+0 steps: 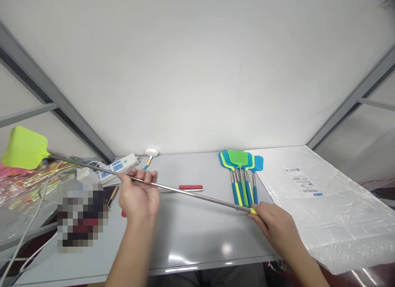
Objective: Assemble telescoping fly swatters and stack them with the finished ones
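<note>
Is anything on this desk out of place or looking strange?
Nothing looks damaged or spilled. The one oddity: the fly swatter held by the left hand and right hand is extended very long, while the swatters in the pile are collapsed short.

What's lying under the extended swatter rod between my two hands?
Under the rod lies a red and white tool on the grey table. The left hand covers most of another red item; what it is cannot be told.
</note>
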Demonstrator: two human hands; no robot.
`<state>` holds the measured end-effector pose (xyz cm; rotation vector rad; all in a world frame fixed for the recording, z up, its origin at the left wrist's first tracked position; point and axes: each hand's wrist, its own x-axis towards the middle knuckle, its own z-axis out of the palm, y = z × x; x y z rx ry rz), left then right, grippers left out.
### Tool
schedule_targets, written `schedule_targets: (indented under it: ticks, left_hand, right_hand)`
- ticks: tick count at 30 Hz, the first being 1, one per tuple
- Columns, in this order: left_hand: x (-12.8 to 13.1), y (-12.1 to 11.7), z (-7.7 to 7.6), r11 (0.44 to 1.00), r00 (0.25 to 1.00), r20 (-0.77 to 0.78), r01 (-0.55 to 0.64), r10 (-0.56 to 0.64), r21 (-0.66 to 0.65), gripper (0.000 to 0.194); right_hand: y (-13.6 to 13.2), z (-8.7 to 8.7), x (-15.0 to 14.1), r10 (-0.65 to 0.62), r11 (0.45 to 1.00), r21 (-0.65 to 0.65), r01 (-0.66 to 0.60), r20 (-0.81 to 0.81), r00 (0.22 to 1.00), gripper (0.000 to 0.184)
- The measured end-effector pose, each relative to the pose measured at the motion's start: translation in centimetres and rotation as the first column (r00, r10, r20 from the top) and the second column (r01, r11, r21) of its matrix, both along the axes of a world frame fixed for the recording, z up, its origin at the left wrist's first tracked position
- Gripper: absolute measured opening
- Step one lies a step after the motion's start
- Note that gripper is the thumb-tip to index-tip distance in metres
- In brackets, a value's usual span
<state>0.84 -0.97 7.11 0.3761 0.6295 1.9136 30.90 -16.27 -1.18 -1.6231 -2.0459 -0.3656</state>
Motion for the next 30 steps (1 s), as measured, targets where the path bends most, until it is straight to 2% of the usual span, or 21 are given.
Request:
schedule_targets:
  ticks: [4, 7, 10, 12, 14, 17, 20, 24, 30]
  left_hand:
    - [4.3, -2.9, -1.6, 0.985, 0.979, -0.107, 0.169, -0.171, -0.025, 0.036]
    - [5.4, -3.7, -2.3, 0.986, 0.98, -0.108, 0.163, -0.167, -0.042, 0.031]
    - [4.2, -2.6, -2.0, 0.989, 0.989, -0.064, 0.133, -0.136, -0.059, 0.032]
    - [2.5, -1.3, -1.5, 0.997, 0.997, -0.037, 0.071, -0.073, -0.042, 0.037]
    - [0.8, -0.1, -0.7, 1.0, 1.0, -0.006, -0.005, 0.005, -0.013, 0.042]
    - [-0.8, 0.8, 0.5, 0.999, 1.0, 0.003, 0.009, -0.009, 0.052, 0.043]
    - [-0.9, 0.9, 1.0, 0.992, 0.996, 0.05, 0.069, -0.074, 0.101, 0.043]
    - [-0.7, 0.7, 0.8, 0.983, 0.985, 0.106, 0.119, -0.134, 0.14, 0.044]
    - [-1.2, 0.9, 0.3, 0.974, 0.987, 0.071, 0.132, -0.147, 0.184, 0.045]
  right_hand:
    - [1.1, 0.3, -1.4, 0.014, 1.0, -0.01, -0.015, -0.06, 0.998, 0.025]
    - [1.5, 0.2, -1.6, 0.01, 0.999, -0.047, -0.012, -0.043, 0.999, 0.031]
    - [1.2, -0.4, -0.4, -0.007, 0.995, -0.103, 0.005, -0.016, 1.0, 0.036]
    - [0.6, -0.9, 1.4, -0.04, 0.993, -0.108, 0.037, -0.024, 0.999, 0.036]
    - [-0.2, -1.1, 3.4, -0.13, 0.99, -0.068, 0.126, -0.049, 0.99, 0.033]
    - [-0.8, -0.7, 5.2, -0.193, 0.978, -0.095, 0.188, -0.051, 0.98, 0.027]
    - [-0.4, 0.1, 4.4, -0.13, 0.986, -0.108, 0.124, -0.059, 0.99, 0.028]
    - [0.9, 0.9, 1.5, -0.031, 0.991, -0.131, 0.018, -0.098, 0.995, 0.024]
    - [1.5, 1.6, -0.5, -0.008, 0.986, -0.165, -0.023, -0.188, 0.982, 0.021]
